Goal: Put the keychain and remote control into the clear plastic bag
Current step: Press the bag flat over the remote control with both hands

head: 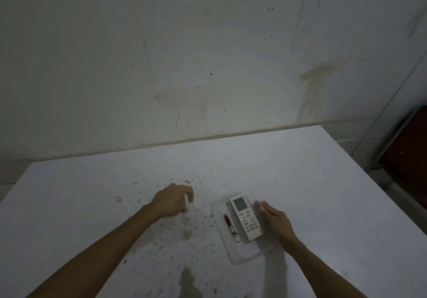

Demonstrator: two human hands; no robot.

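A clear plastic bag (240, 254) lies flat on the white table, right of centre. Within its outline lie a white remote control (246, 217) with a small screen and, just left of it, a red keychain (228, 223) with a metal ring at its near end; whether they sit inside or on top of the bag I cannot tell. My right hand (275, 219) rests flat beside the bag's right edge, fingers extended, holding nothing. My left hand (174, 199) hovers well left of the bag, fingers loosely curled and apart, empty.
The white table (92, 205) is stained with dark specks around its middle. A stained wall (208, 66) stands right behind the far edge. A dark red object (411, 159) sits beyond the table's right side.
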